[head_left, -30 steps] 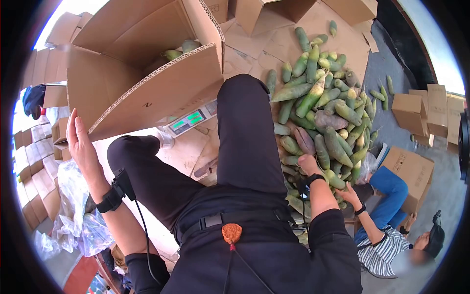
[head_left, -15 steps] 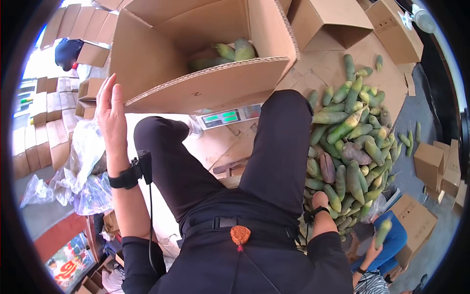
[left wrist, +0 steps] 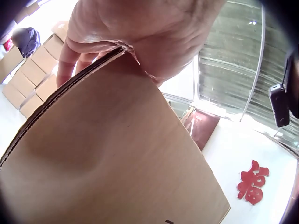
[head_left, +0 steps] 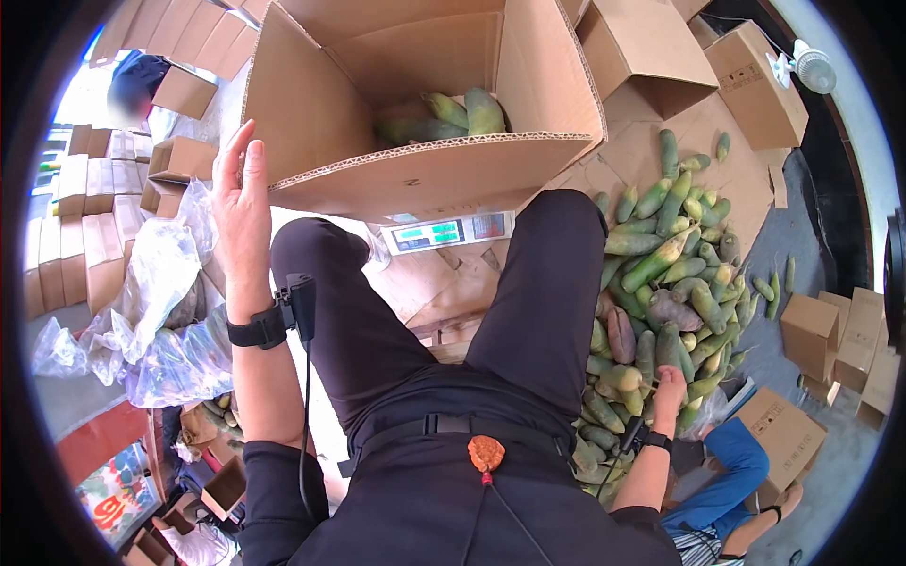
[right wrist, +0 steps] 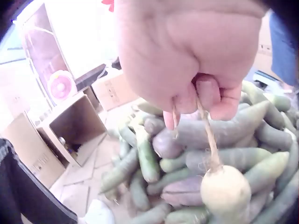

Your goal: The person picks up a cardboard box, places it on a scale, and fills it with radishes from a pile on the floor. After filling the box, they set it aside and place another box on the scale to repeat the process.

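My left hand (head_left: pixel 243 212) touches the left corner of a large cardboard box (head_left: pixel 425 174), fingers straight; the left wrist view has this hand (left wrist: pixel 145 30) over the box's edge (left wrist: pixel 107 140). Several green radishes (head_left: pixel 484 111) lie inside the box. Over the radish pile (head_left: pixel 698 274) at the right, my right hand (head_left: pixel 670 387) has its fingers curled. The right wrist view shows that hand (right wrist: pixel 191 60) pinching the thin root of a pale-ended radish (right wrist: pixel 226 189), which hangs below; a second thin root shows by its fingers.
Under the box stands a scale with a lit display (head_left: pixel 425 234). Other cardboard boxes (head_left: pixel 651 42) stand at the back right. Plastic bags (head_left: pixel 160 274) lie at the left. Another person's blue-trousered leg (head_left: pixel 727 467) is beside the pile, lower right.
My right hand has moved right and up over the pile and now holds a radish by its root. The left hand stays at the box corner while the head view has shifted.
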`<state>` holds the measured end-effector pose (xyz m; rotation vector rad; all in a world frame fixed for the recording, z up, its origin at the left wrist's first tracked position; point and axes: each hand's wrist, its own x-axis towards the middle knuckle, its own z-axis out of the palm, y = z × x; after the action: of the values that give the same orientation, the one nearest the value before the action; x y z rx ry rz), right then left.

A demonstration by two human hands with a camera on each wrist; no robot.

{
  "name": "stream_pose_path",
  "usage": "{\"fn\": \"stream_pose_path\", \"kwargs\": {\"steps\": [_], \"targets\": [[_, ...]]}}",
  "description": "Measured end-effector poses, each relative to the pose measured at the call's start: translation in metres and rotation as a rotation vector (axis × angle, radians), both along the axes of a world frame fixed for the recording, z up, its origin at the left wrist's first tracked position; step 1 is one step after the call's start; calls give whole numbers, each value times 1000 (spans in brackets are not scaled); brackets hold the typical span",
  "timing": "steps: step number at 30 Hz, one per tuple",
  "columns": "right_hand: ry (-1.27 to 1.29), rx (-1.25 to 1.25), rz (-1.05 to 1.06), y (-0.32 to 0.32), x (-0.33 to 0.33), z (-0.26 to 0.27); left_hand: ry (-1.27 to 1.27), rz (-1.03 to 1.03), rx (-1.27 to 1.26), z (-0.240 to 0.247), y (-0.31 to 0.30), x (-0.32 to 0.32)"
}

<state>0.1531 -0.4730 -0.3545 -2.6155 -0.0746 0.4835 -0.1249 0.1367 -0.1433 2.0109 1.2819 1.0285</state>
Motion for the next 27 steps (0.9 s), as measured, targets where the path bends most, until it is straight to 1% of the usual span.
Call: {"fn": "stream_pose_path", "kwargs": {"steps": [2, 4, 6, 8, 10, 12, 14, 16, 17, 18, 20, 21, 22, 24, 25, 26, 27], "targets": [[10, 50, -38, 25, 14, 25, -27, -3, -10, 3, -2, 2], [82, 210, -129, 76, 20, 71, -50, -6, -22, 4, -3, 2], [-14, 406, -95, 110, 31, 95, -47, -20, 14, 4, -1, 0], [-86, 555, -84, 149, 44, 129, -20, -22, 37, 0, 2, -4], [-144, 681, -52, 173, 66, 153, 28, -19, 68, 0, 4, -5], [-177, 804, 4, 196, 83, 183, 13, -18, 53, 1, 2, -5], [-168, 1003, 71, 215, 96, 213, 0, -12, 39, 2, -1, -5], [-199, 1117, 88, 243, 100, 253, 11, -21, 36, 2, -3, -5], [-167, 1214, 122, 257, 102, 275, 11, -17, 39, 1, -3, -5], [-121, 1330, 244, 266, 112, 294, 22, -25, 57, 0, -3, -4], [-82, 1459, 343, 300, 116, 338, 50, -33, 90, -3, 0, -5], [-114, 1507, 360, 324, 107, 360, 52, -41, 94, -6, 2, -6], [29, 1523, 665, 338, 108, 381, 55, -41, 100, -4, 1, -5], [-60, 1623, 693, 400, 58, 404, 46, -26, 135, -3, -2, -2], [-30, 1714, 606, 412, 72, 401, 38, -21, 147, -4, -1, -2], [-45, 1717, 435, 439, 49, 403, 39, -24, 144, -5, 0, -3], [-5, 1647, 714, 451, 55, 397, 40, -26, 140, -5, 1, -3]]}}
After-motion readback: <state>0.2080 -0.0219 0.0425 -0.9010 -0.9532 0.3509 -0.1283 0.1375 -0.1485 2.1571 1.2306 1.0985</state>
